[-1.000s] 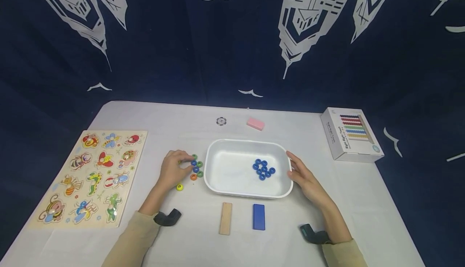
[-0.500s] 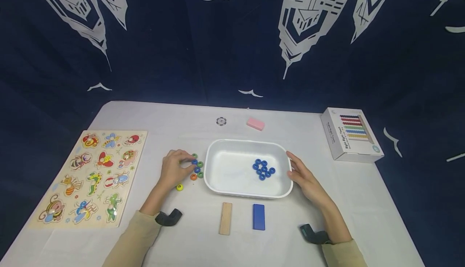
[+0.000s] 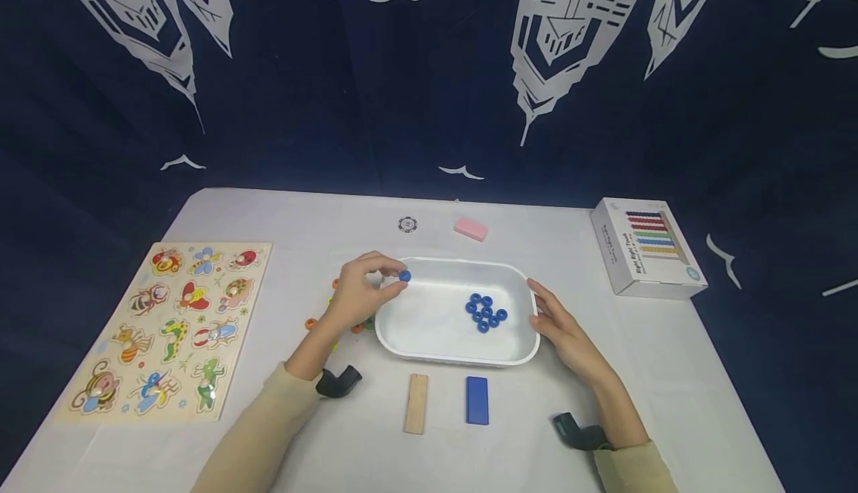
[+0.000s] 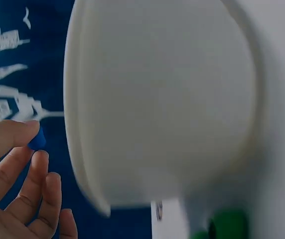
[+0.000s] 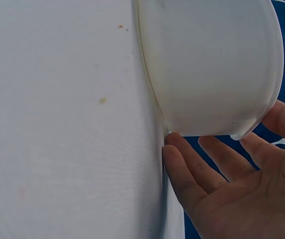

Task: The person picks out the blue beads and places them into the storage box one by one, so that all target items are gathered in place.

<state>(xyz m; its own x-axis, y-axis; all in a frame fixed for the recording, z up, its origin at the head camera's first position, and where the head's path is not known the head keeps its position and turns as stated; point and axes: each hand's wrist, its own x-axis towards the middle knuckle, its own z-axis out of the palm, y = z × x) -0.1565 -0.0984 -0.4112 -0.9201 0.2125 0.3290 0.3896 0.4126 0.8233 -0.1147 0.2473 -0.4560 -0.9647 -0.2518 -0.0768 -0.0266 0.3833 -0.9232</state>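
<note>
My left hand (image 3: pixel 358 293) pinches a blue bead (image 3: pixel 405 275) between thumb and fingertips, over the left rim of a white tray (image 3: pixel 422 322). In the left wrist view, the bead (image 4: pixel 38 139) sits under the tip of the thumb, with the other fingers loosely bent. Several blue beads (image 3: pixel 487 312) lie in the right half of the tray. My right hand (image 3: pixel 566 336) rests against the tray's right end, its fingers extended; in the right wrist view, fingertips (image 5: pixel 175 142) touch low by the outer wall (image 5: pixel 212 74).
Orange (image 3: pixel 310 323), yellow and green beads lie left of the tray, partly hidden by my left hand. A wooden plank (image 3: pixel 416 404) and a blue block (image 3: pixel 477 401) lie in front. Behind are a chip (image 3: pixel 407 224) and pink block (image 3: pixel 471 228); a puzzle board (image 3: pixel 164 329) and box (image 3: pixel 646 247) flank them.
My left hand has lifted a blue bead from the group beside the tray and moved right and away from me, up to the tray's left rim. My right hand has stayed put.
</note>
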